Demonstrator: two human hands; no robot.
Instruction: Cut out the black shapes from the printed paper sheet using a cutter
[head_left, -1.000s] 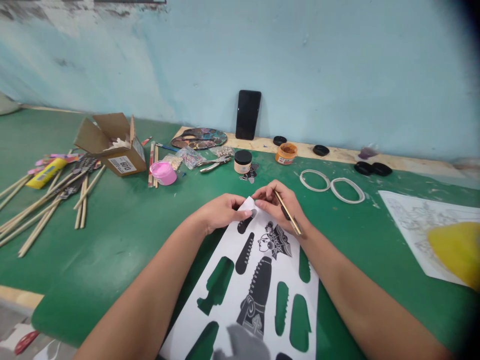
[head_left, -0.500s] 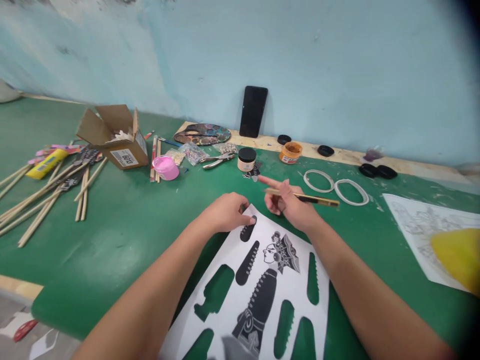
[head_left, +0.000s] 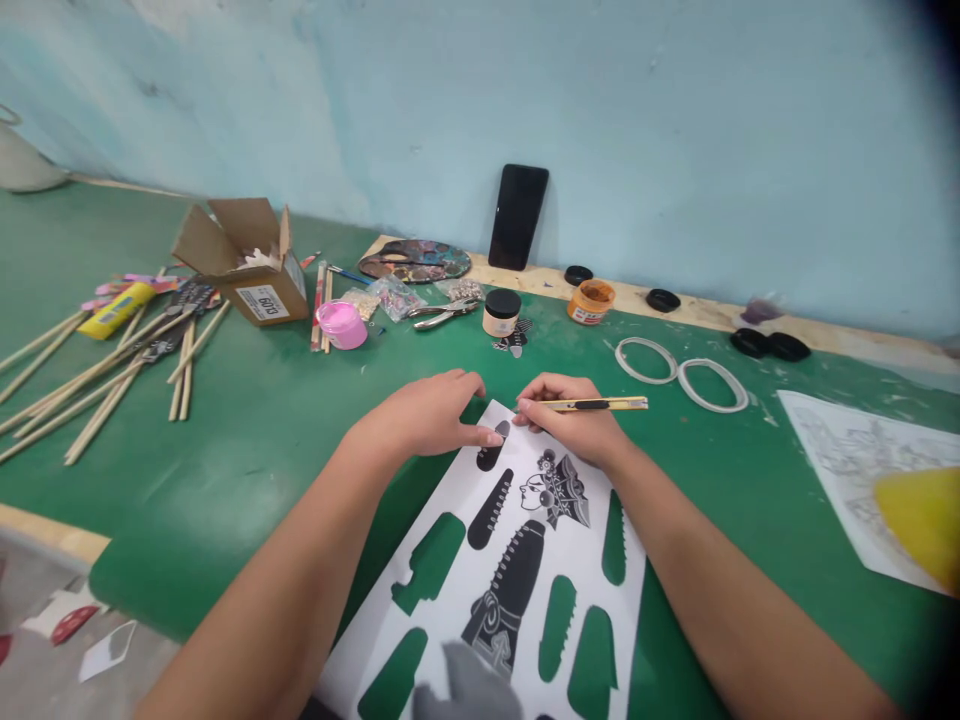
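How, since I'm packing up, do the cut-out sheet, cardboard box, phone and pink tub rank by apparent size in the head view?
Largest to smallest:
1. Cut-out sheet
2. Cardboard box
3. Phone
4. Pink tub

Two bare forearms of mine: left forearm (head_left: pixel 281 545), reaching in from lower left; right forearm (head_left: pixel 720 565), slanting in from lower right. One left hand (head_left: pixel 420 415), back uppermost, thumb stretched toward my other hand, fingers arched beyond it, gap between. One right hand (head_left: pixel 577 420), fingers curled, thumb closed in a pinch. Hands near each other, apart.
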